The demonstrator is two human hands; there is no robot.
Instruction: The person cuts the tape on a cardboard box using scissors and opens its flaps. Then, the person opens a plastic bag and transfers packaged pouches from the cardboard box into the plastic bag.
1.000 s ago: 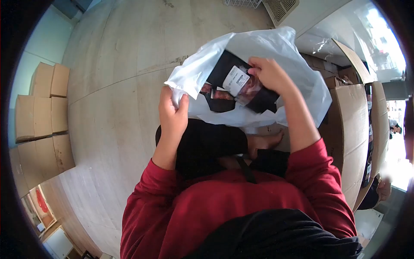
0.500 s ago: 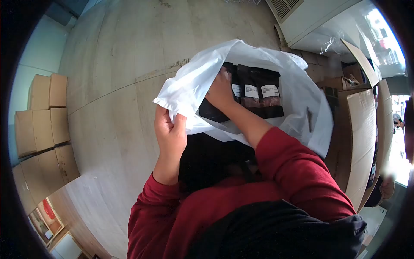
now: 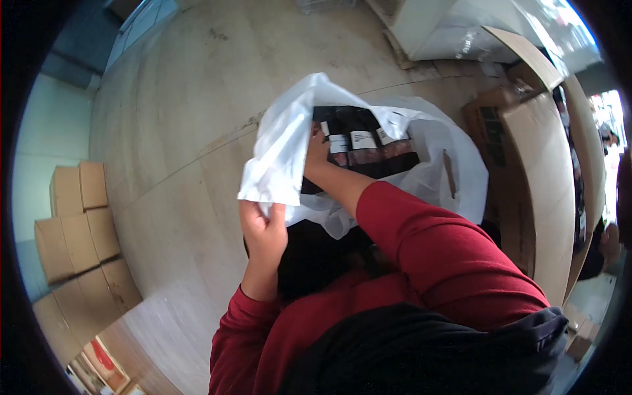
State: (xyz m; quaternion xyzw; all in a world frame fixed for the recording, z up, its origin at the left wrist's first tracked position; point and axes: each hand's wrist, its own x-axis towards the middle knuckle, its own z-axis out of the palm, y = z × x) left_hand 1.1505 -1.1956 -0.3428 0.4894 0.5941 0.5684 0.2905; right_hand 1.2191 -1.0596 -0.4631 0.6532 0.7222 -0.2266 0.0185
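Observation:
A white plastic bag [image 3: 464,158] stands with its mouth wide, and several black pouches [image 3: 364,148] with white labels lie in a row inside. Each labelled pouch shows a reddish-brown lower part. My left hand [image 3: 262,230] pinches the bag's left rim between thumb and fingers, holding that side up. Deep in the bag, my right hand [image 3: 318,151] is at the left end of the row, against the pouches. The raised plastic covers part of it, so its grip does not show clearly.
Stacked cardboard boxes [image 3: 85,240] stand along the left wall. On the right is a tall carton [image 3: 540,171] with raised flaps, close to the bag. A white appliance [image 3: 454,29] sits at the upper right. Pale flooring [image 3: 191,92] surrounds the bag.
My right hand has moved down and left inside the bag. The left rim now folds lower over my left hand. The view has shifted, and the pouches appear further left.

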